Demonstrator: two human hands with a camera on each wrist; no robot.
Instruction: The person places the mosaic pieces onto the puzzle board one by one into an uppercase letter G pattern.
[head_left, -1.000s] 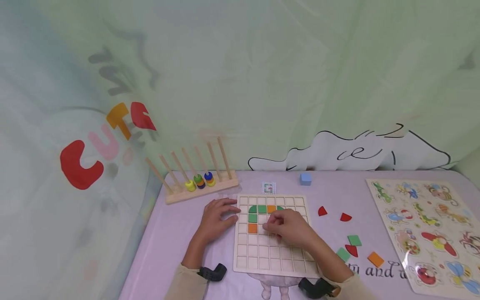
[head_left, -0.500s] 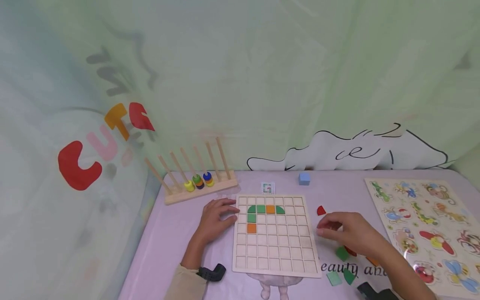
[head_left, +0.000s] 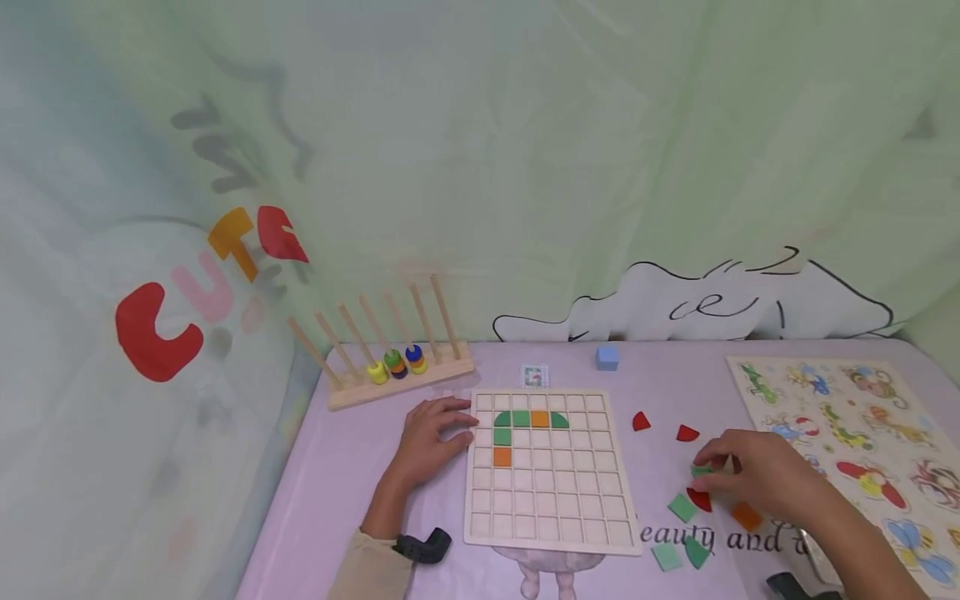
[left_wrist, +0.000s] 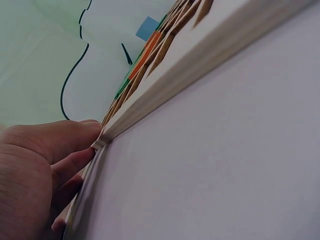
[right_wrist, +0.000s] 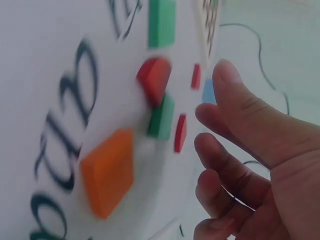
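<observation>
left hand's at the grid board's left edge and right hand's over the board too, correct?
No, the right hand isn't over the grid board: the head view shows it among the loose pieces to the board's right. The left hand is indeed at the left edge.

A strip of tablecloth (head_left: 651, 475) between the grid board (head_left: 546, 505) and the loose tiles (head_left: 682, 507) leaves a hand room to pass. The right hand (head_left: 761, 473) and the animal puzzle board (head_left: 812, 518) hem those tiles in. The left hand (head_left: 432, 440) blocks the grid board's left edge; beyond, the pegged stand's (head_left: 356, 395) tall rods obstruct.
</observation>
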